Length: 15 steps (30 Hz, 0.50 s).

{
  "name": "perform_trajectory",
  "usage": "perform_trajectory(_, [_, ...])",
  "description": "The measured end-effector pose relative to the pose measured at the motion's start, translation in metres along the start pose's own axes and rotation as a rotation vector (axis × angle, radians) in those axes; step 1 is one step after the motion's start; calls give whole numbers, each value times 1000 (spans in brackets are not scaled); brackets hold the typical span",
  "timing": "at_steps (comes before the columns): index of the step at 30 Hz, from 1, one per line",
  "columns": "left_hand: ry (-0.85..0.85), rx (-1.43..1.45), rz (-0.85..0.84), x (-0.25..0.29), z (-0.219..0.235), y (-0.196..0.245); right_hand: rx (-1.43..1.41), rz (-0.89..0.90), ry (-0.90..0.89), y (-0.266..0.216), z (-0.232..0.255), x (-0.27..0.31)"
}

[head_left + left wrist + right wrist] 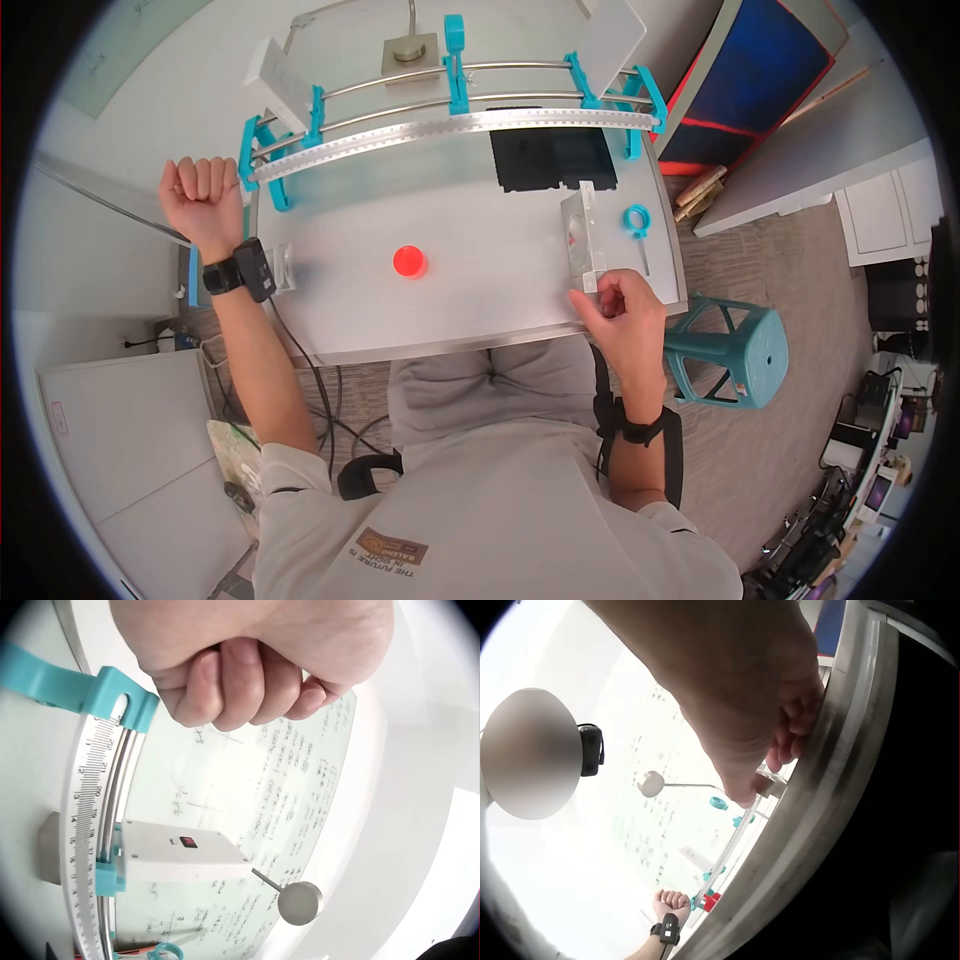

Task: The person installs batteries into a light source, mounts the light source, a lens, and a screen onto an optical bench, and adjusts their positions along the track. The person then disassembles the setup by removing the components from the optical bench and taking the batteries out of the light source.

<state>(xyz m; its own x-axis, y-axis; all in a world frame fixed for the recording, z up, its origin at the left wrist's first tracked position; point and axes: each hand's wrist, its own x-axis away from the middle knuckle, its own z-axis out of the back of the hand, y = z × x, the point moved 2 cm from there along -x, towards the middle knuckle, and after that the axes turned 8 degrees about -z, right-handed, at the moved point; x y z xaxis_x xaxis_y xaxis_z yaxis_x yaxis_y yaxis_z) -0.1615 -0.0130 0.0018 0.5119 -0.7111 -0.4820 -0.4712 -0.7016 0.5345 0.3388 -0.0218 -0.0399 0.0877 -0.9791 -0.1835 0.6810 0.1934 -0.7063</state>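
Note:
In the head view, the left hand (205, 205) is raised beside the left end of the ruler rail (400, 132), fingers curled into a fist. Nothing shows inside that fist (247, 667) in the left wrist view, where the ruler (82, 802) runs alongside. At the table's right front, the right hand (632, 320) pinches the near end of a clear bracket (578, 240) between thumb and curled fingers. Its fingertips surround a small block-like end (771, 785) in the right wrist view; the palm (742, 712) hides part of it. A red round container (409, 262) stands mid-table.
A black sheet (553, 155) lies behind the bracket, and a teal-ringed tool (637, 220) lies to its right. White panels (277, 85) rise from the rail's ends. Another clear piece (284, 268) sits by the left wrist. A green stool (752, 357) stands right of the table.

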Motion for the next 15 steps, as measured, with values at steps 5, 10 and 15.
perform_trajectory(5, [7,1,-4,0,-2,0,21,19,8,0,0,-1])
perform_trajectory(10, [17,-8,-5,1,-2,0,23,17,-7,1,0,0])
perform_trajectory(15, [1,-2,-5,0,-2,0,9,14,-3,-1,1,-1])
